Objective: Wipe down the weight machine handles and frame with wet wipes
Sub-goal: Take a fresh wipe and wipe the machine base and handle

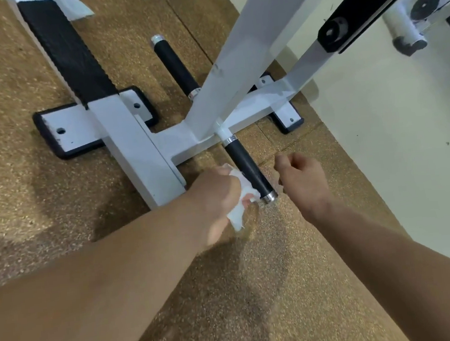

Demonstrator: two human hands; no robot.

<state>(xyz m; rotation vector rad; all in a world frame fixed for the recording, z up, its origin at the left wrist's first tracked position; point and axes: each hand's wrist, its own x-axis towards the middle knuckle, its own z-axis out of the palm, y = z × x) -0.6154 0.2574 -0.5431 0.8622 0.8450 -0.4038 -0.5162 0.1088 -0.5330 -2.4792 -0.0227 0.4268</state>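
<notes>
Left grip (218, 196) with wipe (243, 185) beside handle (247, 168)

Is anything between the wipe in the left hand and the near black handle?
Nothing visible. The left hand holds the wipe against the near handle at its side; the right hand sits clear on the other side.

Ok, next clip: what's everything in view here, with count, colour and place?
near handle: 1, black, chrome ends, between the hands
far handle: 1, black, chrome ends, beyond the frame
frame: 1, white, centre
foot plates: 2, white on black pads, left and right of base
tread plate: 1, black, upper left
pivot arm: 1, black, upper right
wet wipe: 1, white, against near handle
floor mat: speckled brown, under machine
left hand: grips wet wipe
right hand: curled, holds nothing, right of near handle
</notes>
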